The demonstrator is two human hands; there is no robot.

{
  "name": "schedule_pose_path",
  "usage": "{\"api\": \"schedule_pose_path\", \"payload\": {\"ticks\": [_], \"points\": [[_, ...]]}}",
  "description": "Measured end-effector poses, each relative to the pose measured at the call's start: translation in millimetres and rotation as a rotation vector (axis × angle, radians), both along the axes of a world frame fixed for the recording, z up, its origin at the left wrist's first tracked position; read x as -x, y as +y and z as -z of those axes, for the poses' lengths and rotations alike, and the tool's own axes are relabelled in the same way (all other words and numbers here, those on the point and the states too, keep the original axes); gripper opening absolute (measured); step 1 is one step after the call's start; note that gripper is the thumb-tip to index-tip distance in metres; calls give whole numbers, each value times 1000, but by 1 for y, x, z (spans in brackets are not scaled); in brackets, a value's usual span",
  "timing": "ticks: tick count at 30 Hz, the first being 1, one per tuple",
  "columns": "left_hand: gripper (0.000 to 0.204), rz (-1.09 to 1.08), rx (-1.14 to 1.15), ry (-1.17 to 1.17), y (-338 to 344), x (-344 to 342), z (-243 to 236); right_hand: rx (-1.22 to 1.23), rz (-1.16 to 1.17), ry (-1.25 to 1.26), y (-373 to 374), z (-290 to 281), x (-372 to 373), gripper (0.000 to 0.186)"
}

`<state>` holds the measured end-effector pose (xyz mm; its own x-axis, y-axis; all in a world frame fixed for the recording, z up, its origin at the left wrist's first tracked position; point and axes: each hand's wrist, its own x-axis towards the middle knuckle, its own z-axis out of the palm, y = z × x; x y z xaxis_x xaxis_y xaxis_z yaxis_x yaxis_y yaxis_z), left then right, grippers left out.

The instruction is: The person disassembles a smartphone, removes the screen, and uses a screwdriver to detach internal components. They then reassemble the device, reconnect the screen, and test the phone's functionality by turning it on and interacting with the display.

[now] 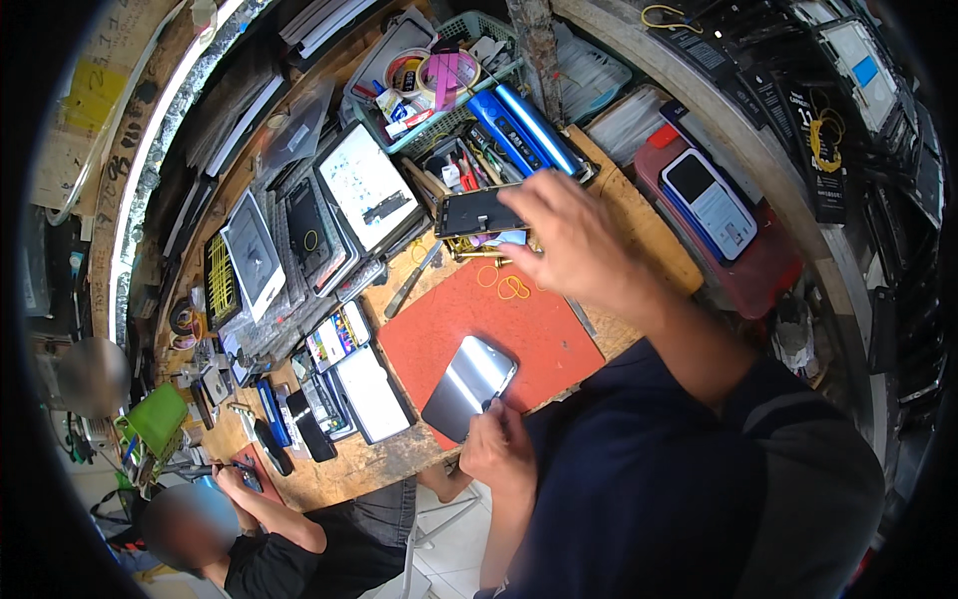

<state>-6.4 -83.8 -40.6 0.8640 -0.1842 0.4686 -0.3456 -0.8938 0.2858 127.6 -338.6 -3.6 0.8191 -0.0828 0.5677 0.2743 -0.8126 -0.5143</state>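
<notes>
Bright light fills the desk [351, 481]; white glare streaks the glossy panel [469, 389] near the front edge. Fisheye distortion curves outlines toward black corners.

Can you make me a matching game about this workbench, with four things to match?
Things:
1. mat
2. tape rolls
3. shiny flat device
4. rubber bands beside the right hand

Clues:
A. at the fingertips of the left hand
B. thin and yellow
C. reddish-orange
D. in the green basket

Pairs: 1-C, 2-D, 3-A, 4-B
</notes>
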Motion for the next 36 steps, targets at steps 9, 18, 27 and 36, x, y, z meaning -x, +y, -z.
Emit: {"api": "schedule_pose_path", "payload": {"ticks": [9, 18, 27, 36], "points": [[17, -12, 18, -18, -3, -2, -1, -42, -39, 343, -36, 13, -17, 85], [13, -62, -2, 79, -3, 2, -8, -77, -130, 163, -36, 22, -12, 77], [17, -31, 14, 40, 2, -2, -5, -248, -324, -111, -34, -2, 4, 77], [12, -26, -58, 18, 18, -24, -5, -456, -433, -76, -39, -14, 26, 85]]}}
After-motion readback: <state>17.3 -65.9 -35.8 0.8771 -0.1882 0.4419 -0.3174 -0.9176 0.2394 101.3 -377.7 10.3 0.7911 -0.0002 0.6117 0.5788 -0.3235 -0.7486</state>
